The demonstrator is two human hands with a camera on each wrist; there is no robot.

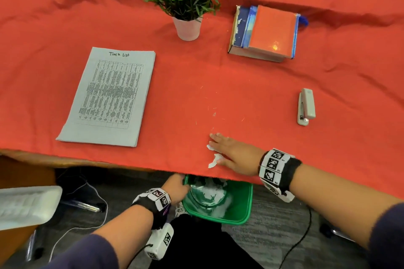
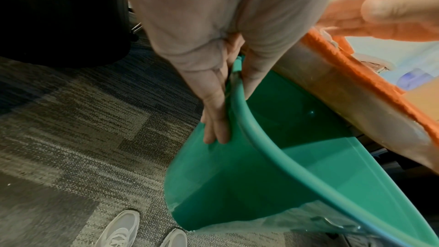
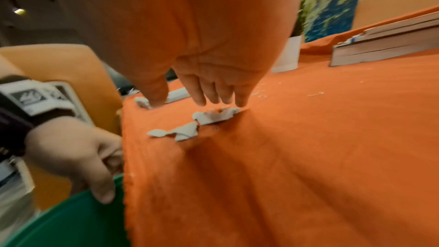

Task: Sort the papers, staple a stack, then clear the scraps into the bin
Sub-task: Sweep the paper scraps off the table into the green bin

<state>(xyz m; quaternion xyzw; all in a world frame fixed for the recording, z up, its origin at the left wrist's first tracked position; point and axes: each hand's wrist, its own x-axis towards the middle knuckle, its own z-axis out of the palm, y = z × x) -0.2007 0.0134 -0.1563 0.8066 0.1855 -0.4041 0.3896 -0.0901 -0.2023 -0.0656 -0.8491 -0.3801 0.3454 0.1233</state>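
Observation:
My left hand [image 1: 177,188] grips the rim of a green bin [image 1: 238,207], held just under the table's front edge; white scraps lie inside it. In the left wrist view the thumb sits inside the bin [image 2: 297,176] and the fingers [image 2: 216,119] lie on its outer wall. My right hand [image 1: 229,152] lies flat on the red cloth, fingers straight, against white paper scraps [image 1: 213,160] near the edge. The right wrist view shows the fingers [image 3: 213,93] touching the scraps [image 3: 202,121]. A stack of printed papers [image 1: 109,98] lies at the left.
A grey stapler [image 1: 306,106] lies at the right on the red tablecloth [image 1: 218,76]. A potted plant [image 1: 187,2] and a pile of books [image 1: 264,33] stand at the back. Tiny bits litter the cloth's middle. Cables and a white tray [image 1: 24,205] are below.

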